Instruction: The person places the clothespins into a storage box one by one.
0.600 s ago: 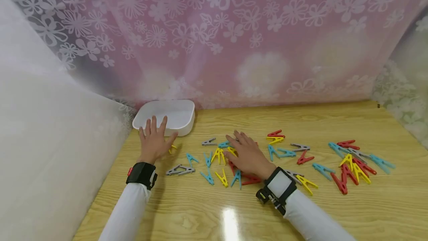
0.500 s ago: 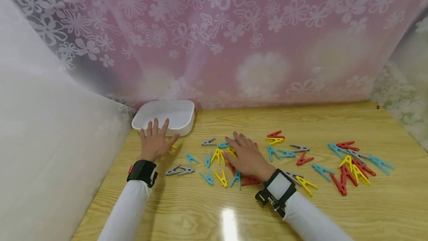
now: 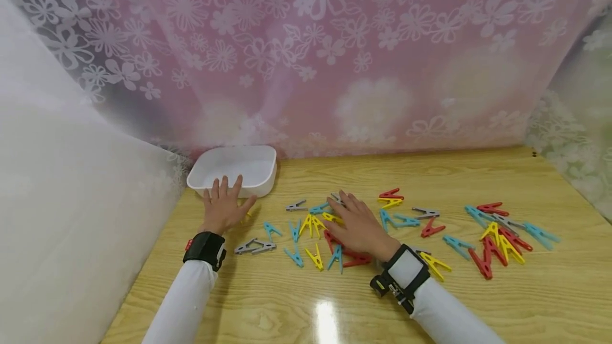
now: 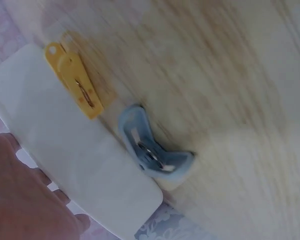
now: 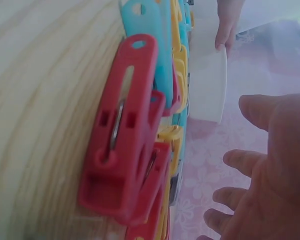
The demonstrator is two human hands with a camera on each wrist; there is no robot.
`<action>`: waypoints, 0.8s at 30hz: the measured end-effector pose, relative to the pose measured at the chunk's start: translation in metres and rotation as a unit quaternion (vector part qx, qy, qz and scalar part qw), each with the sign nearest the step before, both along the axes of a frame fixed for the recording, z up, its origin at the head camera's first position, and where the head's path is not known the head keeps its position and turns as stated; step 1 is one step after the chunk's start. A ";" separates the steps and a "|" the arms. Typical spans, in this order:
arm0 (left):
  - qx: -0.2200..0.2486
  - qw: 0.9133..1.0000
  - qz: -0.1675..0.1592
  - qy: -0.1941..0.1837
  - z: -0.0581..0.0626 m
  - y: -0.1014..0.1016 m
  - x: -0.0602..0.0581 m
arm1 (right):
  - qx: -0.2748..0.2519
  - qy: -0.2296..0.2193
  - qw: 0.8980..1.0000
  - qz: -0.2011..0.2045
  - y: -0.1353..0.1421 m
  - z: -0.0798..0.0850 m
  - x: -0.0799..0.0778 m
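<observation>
My left hand [image 3: 223, 212], fingers spread and empty, hovers just in front of the white plastic basin [image 3: 234, 163] at the back left. A yellow clothespin [image 3: 247, 215] peeks out beside its thumb. In the left wrist view, that yellow clothespin [image 4: 75, 82] and a grey one [image 4: 149, 150] lie near the basin's wall [image 4: 80, 160]. Over the middle pile of clothespins is my right hand [image 3: 360, 227], palm down with fingers extended, partly hiding several. The right wrist view has the fingers [image 5: 240, 160] apart from a red clothespin [image 5: 115, 130] and others behind it.
More clothespins in blue, red, yellow and grey lie scattered, with a dense cluster [image 3: 499, 235] to the right and a red-yellow pair [image 3: 391, 198] further back. Floral curtain [image 3: 306, 57] closes off the table's [image 3: 268, 301] far edge; a white sheet [image 3: 71, 200] hangs on the left.
My left hand has drawn back slightly from the basin. My right hand has shifted a little to the right over the pile, and a grey clothespin shows by its fingertips. The view has tilted slightly.
</observation>
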State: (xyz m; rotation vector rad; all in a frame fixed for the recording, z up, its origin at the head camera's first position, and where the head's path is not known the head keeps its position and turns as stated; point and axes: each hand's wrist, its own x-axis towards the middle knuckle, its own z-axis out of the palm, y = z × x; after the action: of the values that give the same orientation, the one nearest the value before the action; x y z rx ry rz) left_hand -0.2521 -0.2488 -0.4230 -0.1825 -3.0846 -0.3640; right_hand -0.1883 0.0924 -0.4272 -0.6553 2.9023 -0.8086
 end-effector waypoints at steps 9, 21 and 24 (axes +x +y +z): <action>-0.006 1.000 -0.017 0.009 0.000 0.024 0.003 | 0.010 0.005 1.000 -0.011 0.012 0.001 0.004; -0.007 0.998 -0.058 0.009 -0.001 0.069 0.004 | 0.017 -0.003 0.999 -0.041 0.035 0.000 0.011; -0.012 0.998 -0.064 0.018 -0.001 0.082 0.006 | 0.016 -0.015 0.998 -0.051 0.039 -0.001 0.013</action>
State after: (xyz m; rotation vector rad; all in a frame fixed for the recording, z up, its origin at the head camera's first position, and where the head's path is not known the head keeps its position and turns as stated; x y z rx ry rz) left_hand -0.2456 -0.1666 -0.4242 -0.3850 -3.0512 -0.3243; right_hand -0.1755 0.1317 -0.4282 -0.4925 2.9358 -0.7737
